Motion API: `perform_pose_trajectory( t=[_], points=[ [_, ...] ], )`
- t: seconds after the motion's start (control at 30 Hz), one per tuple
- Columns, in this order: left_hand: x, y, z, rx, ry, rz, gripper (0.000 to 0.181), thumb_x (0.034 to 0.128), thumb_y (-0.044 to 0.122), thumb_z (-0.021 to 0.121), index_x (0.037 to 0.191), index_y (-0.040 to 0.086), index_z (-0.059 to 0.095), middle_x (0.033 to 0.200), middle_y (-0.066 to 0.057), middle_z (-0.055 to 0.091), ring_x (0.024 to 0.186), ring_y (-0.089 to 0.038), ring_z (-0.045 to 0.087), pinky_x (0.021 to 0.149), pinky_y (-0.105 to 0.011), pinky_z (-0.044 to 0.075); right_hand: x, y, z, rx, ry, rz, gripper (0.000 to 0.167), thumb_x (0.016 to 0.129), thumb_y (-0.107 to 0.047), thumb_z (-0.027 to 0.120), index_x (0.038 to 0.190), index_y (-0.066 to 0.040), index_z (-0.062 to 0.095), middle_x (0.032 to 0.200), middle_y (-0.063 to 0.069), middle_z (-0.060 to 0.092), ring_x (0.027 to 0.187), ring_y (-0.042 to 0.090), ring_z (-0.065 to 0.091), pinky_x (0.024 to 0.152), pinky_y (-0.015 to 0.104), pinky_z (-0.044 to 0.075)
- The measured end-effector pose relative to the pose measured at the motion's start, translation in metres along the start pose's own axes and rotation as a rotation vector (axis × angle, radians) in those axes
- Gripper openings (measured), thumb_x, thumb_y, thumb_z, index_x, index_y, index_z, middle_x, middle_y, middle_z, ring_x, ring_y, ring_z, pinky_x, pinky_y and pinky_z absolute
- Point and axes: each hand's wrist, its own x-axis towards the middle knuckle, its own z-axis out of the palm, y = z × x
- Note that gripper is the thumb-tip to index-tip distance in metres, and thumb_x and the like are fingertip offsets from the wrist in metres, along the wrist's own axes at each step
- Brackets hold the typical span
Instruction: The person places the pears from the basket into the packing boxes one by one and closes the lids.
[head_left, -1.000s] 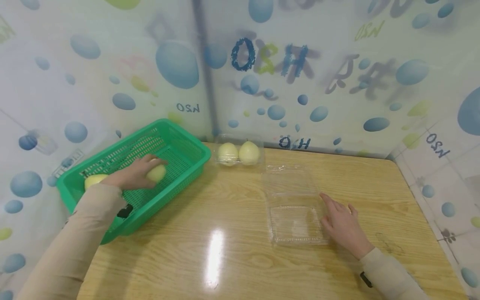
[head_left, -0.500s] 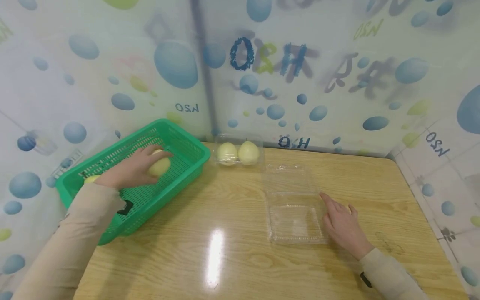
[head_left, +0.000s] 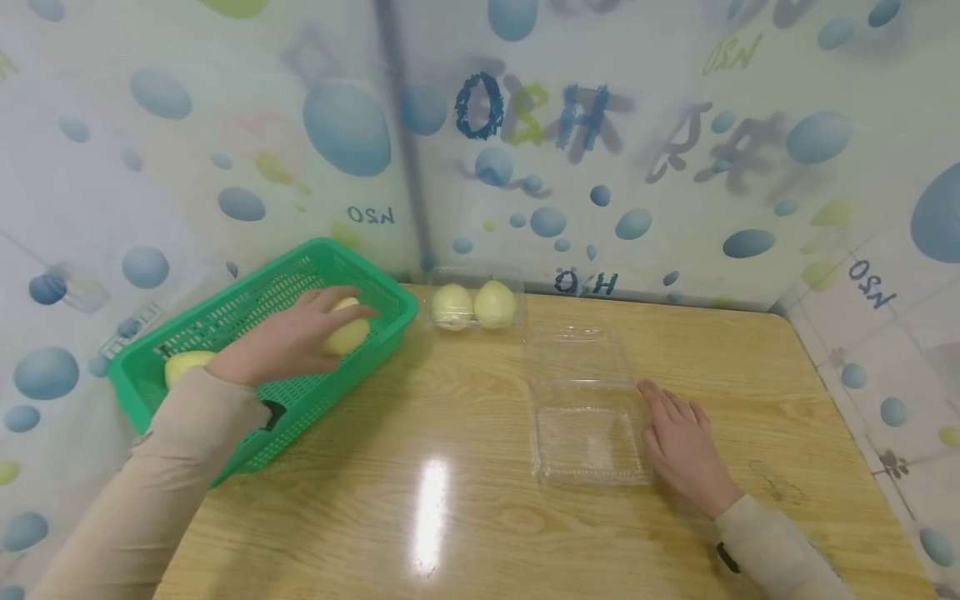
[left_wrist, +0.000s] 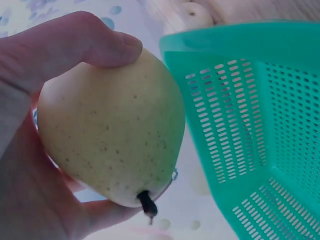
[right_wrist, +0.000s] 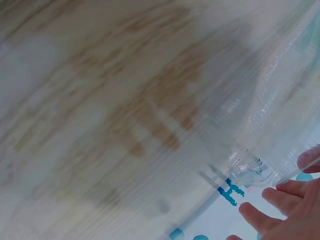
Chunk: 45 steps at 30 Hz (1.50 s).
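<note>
Pear [head_left: 348, 327] in the left hand [head_left: 288, 337], held over the green basket [head_left: 375, 285] at the tabletop's [head_left: 510, 533] far-left corner!
I'm watching that hand curl round it; another pear [head_left: 186, 365] lies in the basket's left end. Right hand [head_left: 686, 454] loosely extended, gripping nothing, by the unfolded clear container's [head_left: 588, 446] right side; two pears [head_left: 495, 304] sit boxed at the far edge.

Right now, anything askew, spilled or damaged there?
Nothing spilled or plainly damaged. The basket sits slanted to the back edge of the table, and a faint looped mark shows right of the right hand; can't tell if stain or scratch. The held pear shows small dark specks.
</note>
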Motion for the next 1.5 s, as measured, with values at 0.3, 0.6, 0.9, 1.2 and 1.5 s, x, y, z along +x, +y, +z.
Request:
perform_pose_trajectory(
  t=[0.3,0.6,0.9,1.2,1.5],
  points=[
    [0.007,0.009,0.005,0.025,0.07,0.092,0.07,0.0678,-0.004,0.075,0.133,0.012,0.054,0.132,-0.023,0.046,0.11,-0.046,0.047,0.069,-0.052,0.054,0.0,-0.003,0.001,0.014,-0.011,0.005,0.05,0.093,-0.004,0.044,0.142,0.005,0.038,0.141,0.025,0.044,0.122,0.049,0.042,0.099,0.071,0.023],
    [0.015,0.022,0.013,0.0,0.055,0.149,0.071,0.0684,-0.007,0.075,0.134,0.011,0.054,0.138,-0.023,0.043,0.121,-0.043,0.043,0.056,-0.034,0.052,0.002,-0.008,0.003,0.023,0.009,0.026,0.05,0.091,-0.003,0.044,0.139,0.007,0.041,0.138,0.027,0.046,0.119,0.048,0.045,0.098,0.072,0.023],
    [0.029,0.034,0.026,0.028,0.076,0.25,0.073,0.0658,-0.006,0.08,0.133,0.008,0.053,0.136,-0.026,0.044,0.117,-0.045,0.046,0.056,-0.034,0.053,0.003,-0.011,0.004,0.048,-0.013,0.05,0.051,0.089,-0.002,0.045,0.139,0.006,0.04,0.138,0.03,0.043,0.12,0.05,0.044,0.099,0.072,0.022],
    [0.044,0.052,0.037,-0.011,0.009,0.261,0.072,0.0671,-0.007,0.077,0.133,0.009,0.053,0.137,-0.024,0.042,0.117,-0.044,0.045,0.061,-0.037,0.053,0.004,-0.012,0.009,0.051,0.017,0.054,0.052,0.087,-0.004,0.048,0.138,0.005,0.042,0.135,0.03,0.046,0.115,0.05,0.047,0.097,0.073,0.023],
    [0.058,0.065,0.053,0.015,-0.022,0.344,0.074,0.0669,0.0,0.082,0.134,0.01,0.053,0.141,-0.025,0.04,0.119,-0.042,0.044,0.079,-0.044,0.053,0.006,-0.018,0.007,0.039,-0.002,0.073,0.053,0.086,-0.006,0.05,0.138,0.005,0.043,0.134,0.029,0.047,0.117,0.049,0.047,0.097,0.073,0.024]
  ],
)
